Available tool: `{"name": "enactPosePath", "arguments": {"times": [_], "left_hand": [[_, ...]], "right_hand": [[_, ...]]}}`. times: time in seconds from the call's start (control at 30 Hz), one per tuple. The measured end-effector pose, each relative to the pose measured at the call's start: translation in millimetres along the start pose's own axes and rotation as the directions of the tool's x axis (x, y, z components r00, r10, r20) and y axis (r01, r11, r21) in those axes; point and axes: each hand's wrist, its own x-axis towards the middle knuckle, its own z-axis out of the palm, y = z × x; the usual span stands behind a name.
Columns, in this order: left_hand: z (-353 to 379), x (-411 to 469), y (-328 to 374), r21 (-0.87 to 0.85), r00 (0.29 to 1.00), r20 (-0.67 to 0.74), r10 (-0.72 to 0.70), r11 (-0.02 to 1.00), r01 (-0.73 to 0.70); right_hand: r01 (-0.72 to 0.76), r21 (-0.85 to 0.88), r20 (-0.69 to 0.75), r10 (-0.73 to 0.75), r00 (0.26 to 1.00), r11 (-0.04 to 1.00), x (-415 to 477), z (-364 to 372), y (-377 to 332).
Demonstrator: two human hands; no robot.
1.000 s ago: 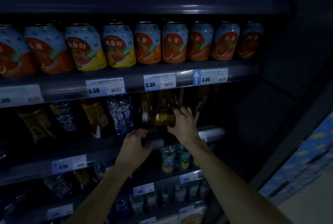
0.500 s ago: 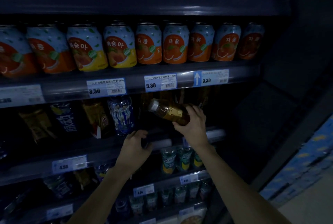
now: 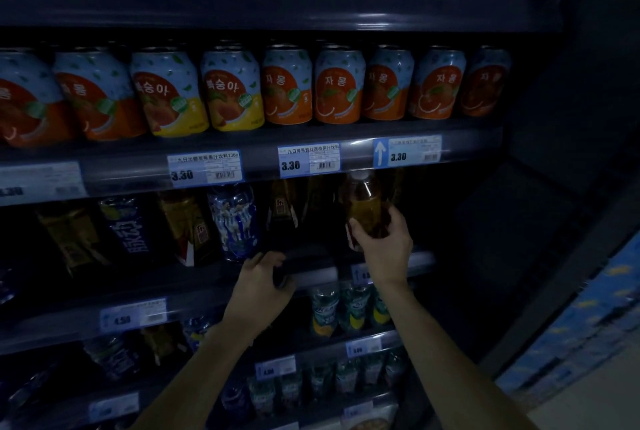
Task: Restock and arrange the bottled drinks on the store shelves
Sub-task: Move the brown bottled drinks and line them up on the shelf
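The right hand (image 3: 382,242) gripped an amber bottle (image 3: 365,208) around its lower body, holding it roughly upright just under the price-tag rail (image 3: 408,152) that carried the blue arrow tag, at the right end of the second shelf down. The left hand (image 3: 263,279) was curled over the front lip of that shelf (image 3: 311,272), below and left of the rail; whether it held anything could not be told in the dim light. Other dark bottles (image 3: 282,211) stood just left of the held one, under the same rail. The bottle's top sat very near the rail's underside, so a lift or tilt during placement would likely knock the cap against it. Pushing it inward blind could also tip a neighbour, since the shelf interior was nearly black and the gap hard to judge.
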Motion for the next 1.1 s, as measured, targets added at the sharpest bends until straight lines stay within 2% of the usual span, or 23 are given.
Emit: {"name": "enactPosePath", "arguments": {"times": [0.17, 0.3, 0.37, 0.53, 0.8, 0.97, 1.1], "left_hand": [[-0.1, -0.5, -1.2, 0.005, 1.0, 0.003, 0.009, 1.0, -0.009], [0.0, -1.8, -3.0, 0.006, 1.0, -0.013, 0.022, 1.0, -0.022], [0.5, -2.5, -3.1, 0.002, 1.0, -0.016, 0.024, 1.0, -0.024], [1.7, -3.5, -4.4, 0.002, 0.999, -0.029, 0.03, 1.0, -0.03], [1.7, -3.3, -3.1, 0.014, 0.999, -0.04, 0.031, 0.999, -0.031], [3.1, -6.6, -2.5, 0.036, 0.998, -0.053, 0.039, 0.999, -0.037], [2.0, -6.0, -2.8, 0.035, 0.998, -0.038, 0.042, 0.999, -0.041]], "right_hand": [[-0.073, 0.055, -0.033, 0.074, 0.997, 0.996, 0.4, 10.8, 5.8], [-0.093, 0.025, -0.025, 0.093, 0.995, 0.995, -2.8, 14.1, 8.9], [-0.096, -0.023, -0.047, 0.095, 0.994, 0.995, -10.0, 12.4, 13.0], [0.004, -0.266, -0.119, -0.037, 0.992, 0.964, -19.6, 11.6, 24.5], [-0.033, -0.418, -0.13, -0.024, 0.991, 0.908, -1.8, 24.3, 22.6], [0.013, -0.41, -0.09, -0.054, 0.995, 0.912, -6.7, 24.7, 34.0], [-0.029, -0.5, -0.134, -0.045, 0.99, 0.865, -2.2, 31.3, 37.6]]}}
